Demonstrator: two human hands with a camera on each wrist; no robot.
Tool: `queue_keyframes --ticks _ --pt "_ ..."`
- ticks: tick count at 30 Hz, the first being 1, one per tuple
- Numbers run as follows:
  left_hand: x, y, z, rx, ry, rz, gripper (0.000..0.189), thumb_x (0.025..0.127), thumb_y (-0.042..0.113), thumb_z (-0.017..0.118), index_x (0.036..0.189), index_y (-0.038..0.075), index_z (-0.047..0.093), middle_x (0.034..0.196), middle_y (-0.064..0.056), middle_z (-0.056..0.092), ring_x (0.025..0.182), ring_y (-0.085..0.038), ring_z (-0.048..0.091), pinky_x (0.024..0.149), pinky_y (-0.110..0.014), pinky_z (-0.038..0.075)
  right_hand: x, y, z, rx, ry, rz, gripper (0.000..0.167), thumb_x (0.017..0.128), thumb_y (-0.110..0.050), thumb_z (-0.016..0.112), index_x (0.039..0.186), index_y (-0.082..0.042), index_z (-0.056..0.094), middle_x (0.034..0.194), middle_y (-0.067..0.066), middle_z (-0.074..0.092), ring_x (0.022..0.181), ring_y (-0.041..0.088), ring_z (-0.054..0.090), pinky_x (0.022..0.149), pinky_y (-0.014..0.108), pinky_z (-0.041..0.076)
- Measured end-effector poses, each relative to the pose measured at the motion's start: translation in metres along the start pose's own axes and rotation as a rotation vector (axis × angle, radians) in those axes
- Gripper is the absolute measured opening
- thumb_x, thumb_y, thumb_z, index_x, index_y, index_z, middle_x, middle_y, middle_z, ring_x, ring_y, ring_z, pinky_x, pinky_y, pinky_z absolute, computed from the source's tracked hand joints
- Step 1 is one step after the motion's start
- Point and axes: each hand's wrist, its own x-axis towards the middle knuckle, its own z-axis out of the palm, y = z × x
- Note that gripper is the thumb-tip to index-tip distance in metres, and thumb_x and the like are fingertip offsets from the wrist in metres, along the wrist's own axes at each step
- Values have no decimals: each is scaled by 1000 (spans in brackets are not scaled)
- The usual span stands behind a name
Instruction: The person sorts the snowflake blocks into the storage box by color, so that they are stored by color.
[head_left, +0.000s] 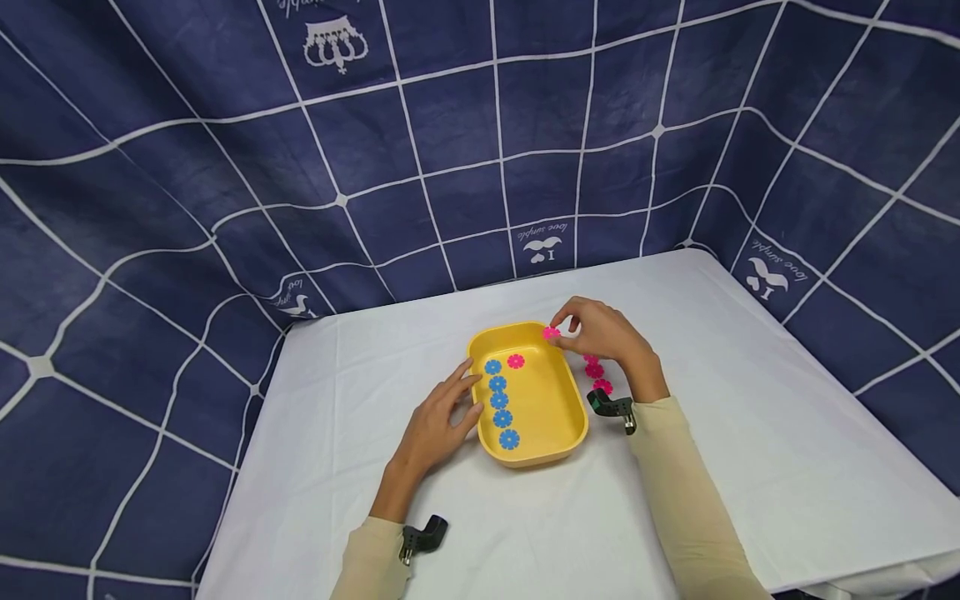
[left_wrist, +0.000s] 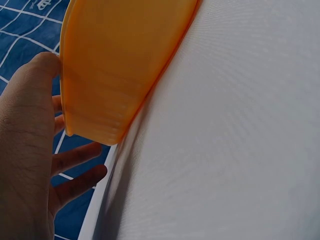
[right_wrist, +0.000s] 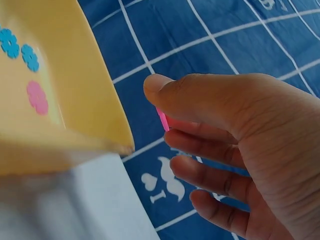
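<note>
A yellow tray (head_left: pixel 536 425) stands on the white table. Several blue flower-shaped discs (head_left: pixel 498 401) form a column along its left side, and one pink flower-shaped disc (head_left: pixel 516 362) lies near the far end inside. My right hand (head_left: pixel 603 332) pinches another pink flower-shaped disc (right_wrist: pixel 162 119) between thumb and fingers, above the tray's far right rim. On the left rim rests my left hand (head_left: pixel 437 419), fingers spread and relaxed; in the left wrist view its thumb touches the tray edge.
More pink discs (head_left: pixel 594 370) lie on the white tablecloth (head_left: pixel 360 375) just right of the tray, partly under my right hand and wrist. Dark blue curtains (head_left: pixel 457 167) with white lines hang behind the table and at both sides.
</note>
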Motion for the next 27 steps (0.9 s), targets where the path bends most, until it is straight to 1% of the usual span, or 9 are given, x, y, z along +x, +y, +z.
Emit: queue_keyframes --ticks 7,10,18,23,27 --pt "0 -1 -2 -4 -19 -24 53 107 53 60 155 31 58 173 27 27 136 -14 61 111 -49 53 4 -20 9 -34 -13 -53 40 88 -38 90 119 -15 80 113 6 73 98 25 64 78 39 61" --pt "-1 -1 -3 0 -23 -29 52 107 51 62 155 32 58 173 28 26 138 -14 60 112 -49 53 6 -27 14 -46 -19 -68 39 88 -37 91 118 -15 81 113 4 73 99 24 64 81 39 61" --pt "0 1 -3 -6 -30 -43 52 107 51 62 155 31 58 173 27 27 137 -14 60 111 -49 53 10 -42 28 -85 -80 -119 35 89 -36 89 116 -16 80 113 6 73 94 21 62 79 36 57" --pt "0 2 -2 -12 -31 -42 51 107 48 64 155 31 59 173 25 28 138 -15 59 111 -50 53 11 -47 40 -106 -107 -157 32 92 -39 86 114 -17 80 109 5 73 93 20 62 79 35 56" --pt "0 1 -3 -6 -32 -37 52 107 49 63 155 31 58 173 26 28 137 -14 59 111 -49 53 13 -49 47 -119 -135 -166 30 92 -36 86 115 -17 79 110 4 73 93 19 63 80 35 57"
